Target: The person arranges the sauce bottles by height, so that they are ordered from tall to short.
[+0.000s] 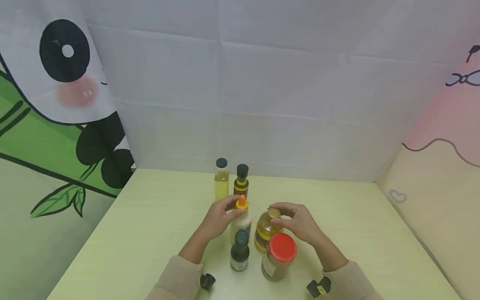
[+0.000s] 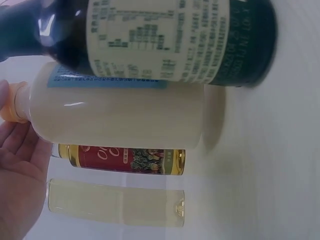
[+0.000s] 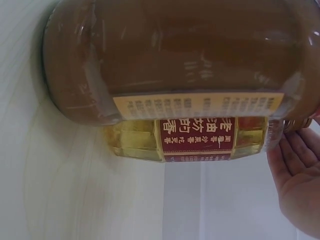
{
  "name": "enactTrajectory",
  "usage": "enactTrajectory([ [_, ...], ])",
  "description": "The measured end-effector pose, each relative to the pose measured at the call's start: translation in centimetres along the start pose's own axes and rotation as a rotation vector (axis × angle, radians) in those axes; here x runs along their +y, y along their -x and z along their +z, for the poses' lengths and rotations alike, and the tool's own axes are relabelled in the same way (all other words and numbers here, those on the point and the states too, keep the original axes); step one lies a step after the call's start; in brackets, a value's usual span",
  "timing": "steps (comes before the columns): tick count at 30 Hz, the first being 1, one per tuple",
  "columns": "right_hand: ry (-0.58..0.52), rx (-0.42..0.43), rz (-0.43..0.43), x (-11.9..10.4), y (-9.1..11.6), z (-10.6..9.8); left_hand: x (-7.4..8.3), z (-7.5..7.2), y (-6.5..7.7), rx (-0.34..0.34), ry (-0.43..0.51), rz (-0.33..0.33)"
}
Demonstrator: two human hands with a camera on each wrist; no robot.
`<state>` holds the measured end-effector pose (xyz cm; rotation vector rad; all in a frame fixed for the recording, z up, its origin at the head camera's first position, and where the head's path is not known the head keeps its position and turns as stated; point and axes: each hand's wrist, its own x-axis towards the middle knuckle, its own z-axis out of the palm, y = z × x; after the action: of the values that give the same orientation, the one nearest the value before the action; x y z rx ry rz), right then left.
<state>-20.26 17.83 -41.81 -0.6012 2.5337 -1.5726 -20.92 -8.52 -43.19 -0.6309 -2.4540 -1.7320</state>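
Head view, I see left hand (image 1: 220,216) angled inward, narrow pinch on white bottle (image 1: 240,221)'s orange cap (image 1: 242,203), right hand (image 1: 299,220) mirrored, pinching oil bottle (image 1: 264,230) by gold cap (image 1: 274,213).

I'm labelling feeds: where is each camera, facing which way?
Head: on the head, facing forward-down at the table; left hand, right hand, sleeves show.
Left wrist: on that wrist, facing the orange-capped bottle; left hand partly shows.
Right wrist: on that wrist, facing jar and oil bottle; right hand partly shows.
Head and left wrist share the orange-capped bottle.
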Motion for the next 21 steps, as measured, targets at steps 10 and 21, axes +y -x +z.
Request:
enactTrajectory([
  [10,-0.001,-0.032,-0.020,0.3,-0.3,0.0,0.3,-0.1,-0.6,0.011,0.009,-0.009],
  [21,-0.021,-0.053,-0.036,0.1,-0.4,0.1,0.2,-0.1,-1.7,0.036,-0.016,0.037],
])
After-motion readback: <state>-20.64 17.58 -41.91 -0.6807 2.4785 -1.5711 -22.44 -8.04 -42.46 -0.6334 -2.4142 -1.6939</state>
